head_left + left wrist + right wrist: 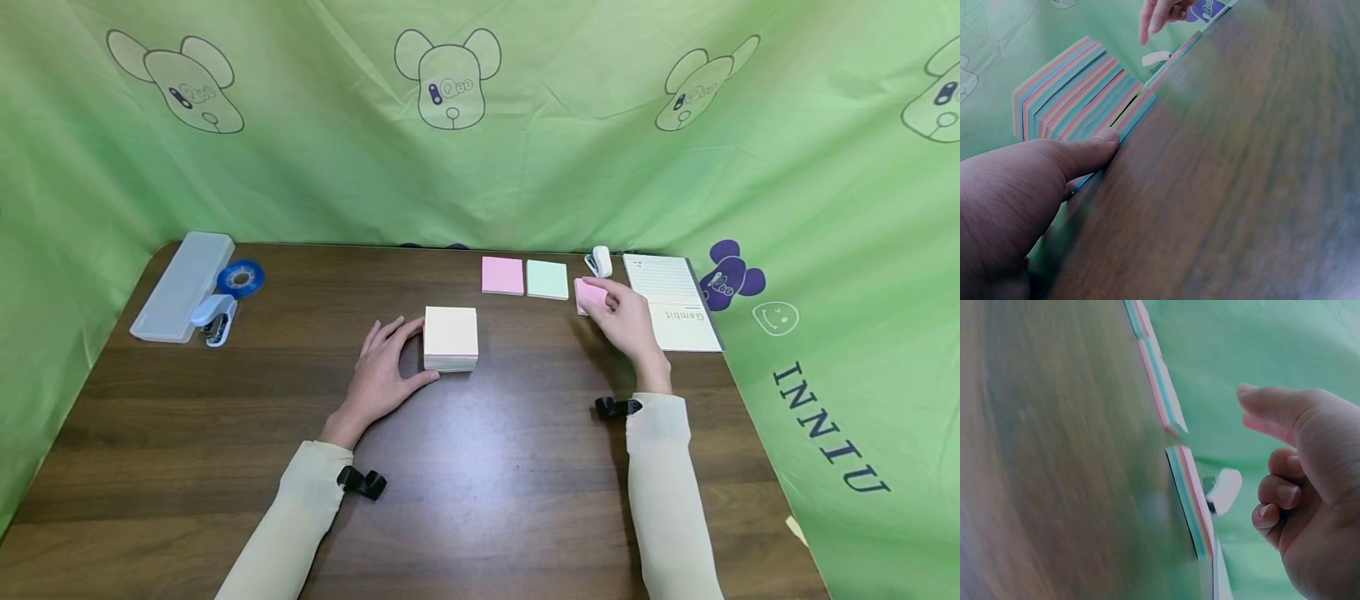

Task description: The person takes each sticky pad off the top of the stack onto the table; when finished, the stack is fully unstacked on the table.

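A tall block of sticky note pads [450, 332] stands at mid-table, cream on top with layered pastel sides. My left hand [382, 372] is spread at its left side. In the left wrist view, the thumb [1107, 135] rests by the block's lower layers [1085, 90]; the other fingers are hidden there. My right hand [622, 321] hovers at a small pink sticky note pad [582, 293], partly covering it. In the right wrist view, thumb and index finger extend above this pad [1190, 503], apart from it, the other fingers curled.
A pink pad [502, 275] and a mint-green pad [547, 279] lie along the back. A white stapler [600, 261] and an open notebook [678, 308] are at right. At left are a plastic case [183, 287], blue tape [240, 278] and a blue stapler [216, 318].
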The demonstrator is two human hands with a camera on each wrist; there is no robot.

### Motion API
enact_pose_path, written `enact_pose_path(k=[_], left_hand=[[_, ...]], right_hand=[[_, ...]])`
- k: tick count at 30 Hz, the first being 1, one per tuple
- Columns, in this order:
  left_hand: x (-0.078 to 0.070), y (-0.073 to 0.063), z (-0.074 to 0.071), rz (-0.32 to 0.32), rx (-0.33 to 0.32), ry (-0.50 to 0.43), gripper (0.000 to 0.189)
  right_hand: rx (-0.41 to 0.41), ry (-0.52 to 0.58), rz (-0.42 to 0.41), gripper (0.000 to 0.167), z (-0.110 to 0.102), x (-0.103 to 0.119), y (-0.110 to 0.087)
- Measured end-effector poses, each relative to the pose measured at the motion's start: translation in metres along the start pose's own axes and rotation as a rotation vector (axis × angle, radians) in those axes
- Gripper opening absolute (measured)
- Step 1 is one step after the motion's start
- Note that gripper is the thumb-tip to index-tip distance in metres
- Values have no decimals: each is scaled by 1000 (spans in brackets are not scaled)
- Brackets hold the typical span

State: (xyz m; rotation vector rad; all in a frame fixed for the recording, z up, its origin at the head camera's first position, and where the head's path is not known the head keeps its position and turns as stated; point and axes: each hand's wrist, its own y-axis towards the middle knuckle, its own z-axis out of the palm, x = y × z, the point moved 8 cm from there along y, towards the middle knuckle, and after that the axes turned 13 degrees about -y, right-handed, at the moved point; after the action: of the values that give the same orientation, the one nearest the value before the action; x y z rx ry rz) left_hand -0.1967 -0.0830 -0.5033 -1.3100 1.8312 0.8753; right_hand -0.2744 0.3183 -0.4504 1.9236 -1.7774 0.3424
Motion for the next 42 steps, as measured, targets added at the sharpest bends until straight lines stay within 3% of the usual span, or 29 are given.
enact_pose_path(k=[15,42], left_hand=[[0,0,0,1,-3,2,93],[0,0,1,-1,-3,9,93]], right_hand=[[-1,93,-166,40,16,50,2],[77,241,-207,41,34,109,-9]])
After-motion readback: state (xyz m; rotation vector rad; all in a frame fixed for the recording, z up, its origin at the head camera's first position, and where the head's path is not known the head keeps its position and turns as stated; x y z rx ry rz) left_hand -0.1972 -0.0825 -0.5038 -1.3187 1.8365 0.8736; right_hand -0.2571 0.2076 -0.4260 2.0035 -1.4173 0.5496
